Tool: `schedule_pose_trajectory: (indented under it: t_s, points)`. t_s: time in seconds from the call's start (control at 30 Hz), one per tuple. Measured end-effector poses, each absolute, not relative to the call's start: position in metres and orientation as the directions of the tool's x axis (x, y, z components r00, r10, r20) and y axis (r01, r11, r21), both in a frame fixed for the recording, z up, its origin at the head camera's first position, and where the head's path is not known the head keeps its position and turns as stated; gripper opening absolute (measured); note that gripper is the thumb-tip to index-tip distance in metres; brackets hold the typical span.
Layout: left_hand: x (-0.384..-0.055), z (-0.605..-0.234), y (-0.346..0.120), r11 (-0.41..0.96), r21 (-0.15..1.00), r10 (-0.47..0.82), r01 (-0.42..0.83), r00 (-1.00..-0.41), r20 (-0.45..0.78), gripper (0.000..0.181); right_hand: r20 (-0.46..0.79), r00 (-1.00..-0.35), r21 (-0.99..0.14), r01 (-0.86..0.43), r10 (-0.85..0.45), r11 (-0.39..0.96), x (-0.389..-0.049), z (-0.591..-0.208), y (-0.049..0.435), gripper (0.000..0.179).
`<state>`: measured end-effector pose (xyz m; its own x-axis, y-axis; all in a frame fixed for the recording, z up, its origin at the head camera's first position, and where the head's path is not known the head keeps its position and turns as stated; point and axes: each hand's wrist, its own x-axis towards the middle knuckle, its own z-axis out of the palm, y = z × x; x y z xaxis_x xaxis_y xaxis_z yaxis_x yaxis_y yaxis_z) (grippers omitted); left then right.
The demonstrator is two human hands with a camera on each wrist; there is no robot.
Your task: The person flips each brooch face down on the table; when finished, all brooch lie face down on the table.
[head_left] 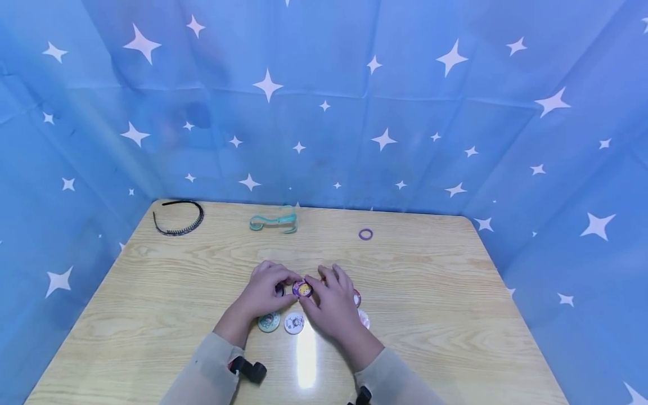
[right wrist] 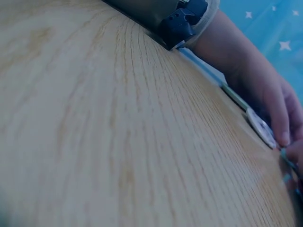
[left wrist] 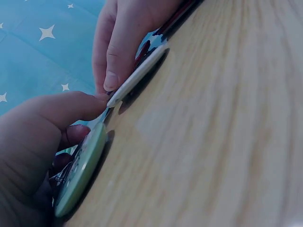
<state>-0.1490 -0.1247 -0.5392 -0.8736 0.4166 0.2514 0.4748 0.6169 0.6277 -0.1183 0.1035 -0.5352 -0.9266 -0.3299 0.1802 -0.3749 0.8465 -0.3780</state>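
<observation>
A small round purple button badge (head_left: 302, 288) with a yellow-haired cartoon figure lies between both hands. My left hand (head_left: 268, 288) pinches its left side with thumb and forefinger, and my right hand (head_left: 331, 304) grips the right side the same way. Just below them on the table are a green badge (head_left: 269, 322) and a white badge (head_left: 294, 323). The left palm partly covers a dark badge (head_left: 280, 289). Beyond the right hand, a red-rimmed badge (head_left: 357, 298) and a pale pink badge (head_left: 364, 319) show partly. In the left wrist view, the green badge (left wrist: 83, 172) sits close beside the left fingers.
Along the back of the wooden table (head_left: 430, 315) lie a black toothed headband (head_left: 194, 225), a teal hair claw clip (head_left: 275, 220) and a purple hair tie (head_left: 365, 234). A blue curtain (head_left: 324, 152) with white stars hangs behind the table and at its sides.
</observation>
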Motion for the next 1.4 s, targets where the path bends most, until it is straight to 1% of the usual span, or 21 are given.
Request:
schedule_pose_trajectory:
  t_s: [0.1, 0.2, 0.47, 0.73, 1.13, 1.23, 1.4]
  points:
    - [-0.1497, -0.5393, -0.1245, 0.606, 0.641, 0.410, 0.470, -0.876, 0.255, 0.040, 0.201, -0.922, -0.372, -0.384, -0.330, 0.845, -0.1186, -0.5352, 0.1037, 0.053]
    - [-0.1508, -0.5389, -0.1242, 0.611, 0.651, 0.396, 0.450, -0.886, 0.241, 0.042, 0.212, -0.920, -0.367, -0.388, -0.330, 0.846, -0.1192, -0.5350, 0.1042, 0.052]
    - [-0.1516, -0.5383, -0.1245, 0.608, 0.667, 0.385, 0.432, -0.894, 0.229, 0.038, 0.253, -0.905, -0.392, -0.420, -0.343, 0.819, -0.1215, -0.5343, 0.1045, 0.045]
    - [-0.1509, -0.5400, -0.1255, 0.588, 0.691, 0.387, 0.420, -0.897, 0.215, 0.038, 0.299, -0.883, -0.455, -0.465, -0.361, 0.759, -0.1221, -0.5328, 0.1068, 0.047]
    - [-0.1503, -0.5389, -0.1265, 0.595, 0.734, 0.355, 0.328, -0.926, 0.127, 0.037, 0.291, -0.896, -0.541, -0.444, -0.336, 0.714, -0.1238, -0.5353, 0.1054, 0.044]
    - [-0.1500, -0.5393, -0.1273, 0.604, 0.726, 0.355, 0.329, -0.927, 0.124, 0.037, 0.274, -0.908, -0.571, -0.419, -0.317, 0.706, -0.1234, -0.5347, 0.1038, 0.042]
    - [-0.1504, -0.5402, -0.1276, 0.604, 0.711, 0.366, 0.361, -0.918, 0.156, 0.034, 0.246, -0.924, -0.617, -0.383, -0.294, 0.688, -0.1235, -0.5319, 0.1017, 0.036]
